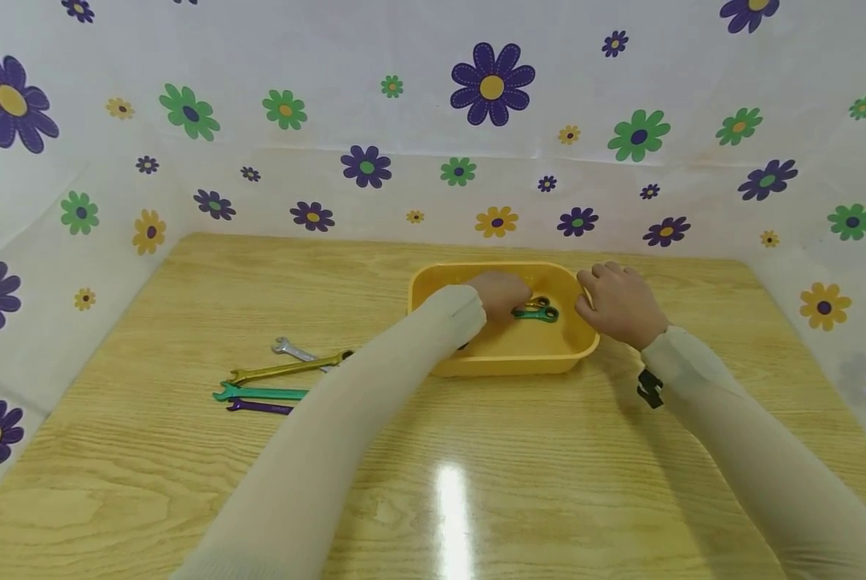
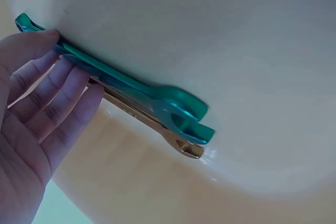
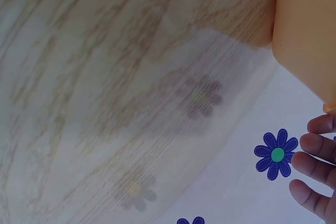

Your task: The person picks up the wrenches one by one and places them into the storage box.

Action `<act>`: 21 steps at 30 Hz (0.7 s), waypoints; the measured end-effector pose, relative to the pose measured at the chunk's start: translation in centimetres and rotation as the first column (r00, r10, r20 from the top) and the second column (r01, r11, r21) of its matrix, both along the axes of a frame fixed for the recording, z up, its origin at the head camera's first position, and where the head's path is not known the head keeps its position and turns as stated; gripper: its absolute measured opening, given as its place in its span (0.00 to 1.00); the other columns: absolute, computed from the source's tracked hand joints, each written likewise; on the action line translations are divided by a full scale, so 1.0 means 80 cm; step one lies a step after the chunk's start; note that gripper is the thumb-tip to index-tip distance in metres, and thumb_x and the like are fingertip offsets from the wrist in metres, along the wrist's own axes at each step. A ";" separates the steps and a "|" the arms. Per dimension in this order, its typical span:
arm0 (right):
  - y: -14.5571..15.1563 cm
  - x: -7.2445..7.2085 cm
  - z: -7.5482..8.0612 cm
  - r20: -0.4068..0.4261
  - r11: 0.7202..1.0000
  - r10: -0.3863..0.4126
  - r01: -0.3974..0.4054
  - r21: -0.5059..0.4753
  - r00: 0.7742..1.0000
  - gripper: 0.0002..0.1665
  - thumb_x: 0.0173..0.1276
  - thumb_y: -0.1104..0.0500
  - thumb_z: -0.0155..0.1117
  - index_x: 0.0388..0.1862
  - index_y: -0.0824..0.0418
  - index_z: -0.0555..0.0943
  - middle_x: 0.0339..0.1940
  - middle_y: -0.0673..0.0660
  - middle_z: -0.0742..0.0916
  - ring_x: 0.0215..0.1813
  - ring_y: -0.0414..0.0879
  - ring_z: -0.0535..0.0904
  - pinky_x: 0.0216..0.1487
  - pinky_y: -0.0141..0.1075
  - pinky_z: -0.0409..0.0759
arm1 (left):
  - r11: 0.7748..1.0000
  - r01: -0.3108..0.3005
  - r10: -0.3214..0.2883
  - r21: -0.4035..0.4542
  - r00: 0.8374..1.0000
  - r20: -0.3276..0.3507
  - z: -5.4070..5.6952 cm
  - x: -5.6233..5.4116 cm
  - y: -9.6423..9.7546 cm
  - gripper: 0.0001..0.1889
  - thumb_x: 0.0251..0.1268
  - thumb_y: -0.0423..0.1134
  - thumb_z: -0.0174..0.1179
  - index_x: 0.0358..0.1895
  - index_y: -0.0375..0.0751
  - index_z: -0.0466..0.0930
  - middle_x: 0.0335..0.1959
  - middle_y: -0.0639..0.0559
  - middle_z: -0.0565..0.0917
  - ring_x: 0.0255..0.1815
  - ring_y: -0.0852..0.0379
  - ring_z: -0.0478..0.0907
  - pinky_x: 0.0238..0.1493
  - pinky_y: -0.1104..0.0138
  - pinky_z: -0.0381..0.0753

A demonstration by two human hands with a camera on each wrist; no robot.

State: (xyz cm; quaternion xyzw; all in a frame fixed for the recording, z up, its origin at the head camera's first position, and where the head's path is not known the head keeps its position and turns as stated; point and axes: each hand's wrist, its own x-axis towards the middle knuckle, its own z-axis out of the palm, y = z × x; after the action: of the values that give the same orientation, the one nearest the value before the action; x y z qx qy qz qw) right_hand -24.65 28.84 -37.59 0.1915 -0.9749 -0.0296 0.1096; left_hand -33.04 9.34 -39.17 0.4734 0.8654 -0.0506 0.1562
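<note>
My left hand [image 1: 501,292] reaches into a yellow tray [image 1: 508,366]. In the left wrist view, its thumb and fingers pinch a green wrench [image 2: 113,73] near one end. A gold wrench [image 2: 139,115] lies alongside, close to the fingertips; whether the hand also holds it I cannot tell. The ring ends of the green and gold wrenches show beside the hand in the head view. My right hand [image 1: 621,306] is at the tray's right rim, thumb on the inner side and fingers bent over it. Only these fingers [image 3: 315,166] show beside the rim in the right wrist view.
Left of the tray on the wooden table [image 1: 150,483] lie a silver wrench [image 1: 292,350], a gold wrench [image 1: 280,370], a green wrench [image 1: 269,394] and a purple wrench [image 1: 258,406]. My left sleeve partly hides them. A flowered white sheet [image 1: 418,121] borders the table's back and sides.
</note>
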 end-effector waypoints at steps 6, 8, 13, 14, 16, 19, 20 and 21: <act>-0.001 0.000 0.000 0.012 1.000 -0.010 0.010 -0.006 1.000 0.10 0.63 0.57 0.51 0.31 0.64 0.73 0.23 0.58 0.75 0.27 0.51 0.69 0.30 0.42 0.69 | 1.000 0.001 -0.001 0.006 1.000 -0.007 0.001 0.002 -0.003 0.12 0.67 0.37 0.52 0.25 0.48 0.63 0.21 0.56 0.61 0.24 0.61 0.57 0.28 0.71 0.58; -0.001 0.001 0.000 0.014 1.000 -0.010 0.010 -0.008 1.000 0.10 0.63 0.57 0.51 0.31 0.64 0.73 0.23 0.58 0.76 0.28 0.51 0.69 0.31 0.42 0.69 | 1.000 -0.001 0.001 0.003 1.000 -0.007 0.002 0.003 -0.004 0.10 0.66 0.38 0.53 0.27 0.48 0.64 0.22 0.56 0.63 0.25 0.61 0.59 0.30 0.71 0.59; -0.002 0.002 -0.001 0.016 1.000 -0.008 0.008 -0.014 1.000 0.11 0.63 0.57 0.50 0.33 0.65 0.73 0.25 0.59 0.77 0.29 0.52 0.70 0.32 0.44 0.71 | 1.000 -0.023 0.023 -0.016 1.000 -0.015 0.006 0.005 -0.006 0.07 0.65 0.39 0.54 0.31 0.48 0.66 0.27 0.57 0.69 0.30 0.61 0.64 0.34 0.70 0.65; -0.002 0.002 -0.001 0.016 1.000 -0.008 0.008 -0.015 1.000 0.11 0.63 0.57 0.50 0.33 0.65 0.73 0.25 0.59 0.77 0.29 0.52 0.70 0.32 0.44 0.71 | 1.000 -0.026 0.026 -0.016 1.000 -0.018 0.006 0.004 -0.006 0.05 0.64 0.39 0.54 0.32 0.48 0.67 0.28 0.57 0.70 0.30 0.61 0.65 0.35 0.70 0.66; -0.002 0.002 0.000 0.013 1.000 -0.009 0.009 -0.015 1.000 0.11 0.63 0.57 0.50 0.33 0.65 0.73 0.25 0.59 0.77 0.29 0.52 0.70 0.33 0.44 0.72 | 0.999 -0.027 0.026 -0.019 0.999 -0.026 0.007 0.004 -0.006 0.03 0.63 0.38 0.54 0.34 0.47 0.69 0.30 0.57 0.72 0.31 0.60 0.66 0.35 0.69 0.67; -0.001 0.002 0.000 0.009 1.000 -0.008 0.008 -0.016 1.000 0.11 0.63 0.57 0.51 0.32 0.65 0.73 0.24 0.59 0.77 0.29 0.52 0.70 0.33 0.44 0.72 | 1.000 -0.018 0.018 -0.018 0.999 -0.031 0.010 0.003 -0.007 0.04 0.61 0.38 0.53 0.37 0.46 0.70 0.31 0.56 0.74 0.32 0.60 0.68 0.36 0.69 0.69; -0.001 0.002 0.000 0.008 1.000 -0.007 0.008 -0.016 1.000 0.11 0.63 0.57 0.51 0.32 0.65 0.73 0.24 0.59 0.77 0.29 0.52 0.70 0.33 0.44 0.72 | 1.000 -0.014 0.014 -0.017 0.999 -0.029 0.010 0.003 -0.006 0.04 0.61 0.38 0.53 0.38 0.46 0.70 0.32 0.56 0.74 0.32 0.60 0.68 0.36 0.68 0.69; -0.001 0.001 0.000 0.008 1.000 -0.008 0.008 -0.016 1.000 0.11 0.63 0.57 0.51 0.32 0.65 0.73 0.24 0.59 0.77 0.29 0.52 0.70 0.33 0.44 0.72 | 1.000 -0.013 0.013 -0.016 1.000 -0.027 0.012 0.003 -0.007 0.05 0.61 0.38 0.52 0.39 0.46 0.70 0.32 0.55 0.75 0.32 0.60 0.69 0.36 0.68 0.70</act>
State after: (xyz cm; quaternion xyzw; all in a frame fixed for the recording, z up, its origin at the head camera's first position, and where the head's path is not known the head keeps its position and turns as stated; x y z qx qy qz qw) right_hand -24.53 28.73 -37.62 0.1868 -0.9763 -0.0213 0.1070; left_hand -32.76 8.82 -38.18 0.4657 0.8700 -0.0627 0.1489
